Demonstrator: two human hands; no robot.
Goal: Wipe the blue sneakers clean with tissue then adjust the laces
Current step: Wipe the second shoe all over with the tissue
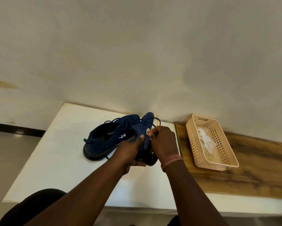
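Two blue sneakers lie at the back of the white table (58, 160). The left sneaker (107, 137) rests on the table on its dark sole, opening toward me. The right sneaker (142, 126) is lifted and tilted, toe toward the wall. My left hand (130, 152) grips it from below at the heel, thumb on its upper. My right hand (163, 141) pinches a small white tissue (149, 132) and presses it on the sneaker's side. Dark laces (156, 120) hang loose near the toe.
A peach perforated plastic basket (225, 139) with crumpled white tissues (205, 139) stands on a wooden board (259, 168) to the right. A plain wall runs right behind the table. The table's left edge drops to the floor; my dark-clothed knee (39, 204) is at the bottom left.
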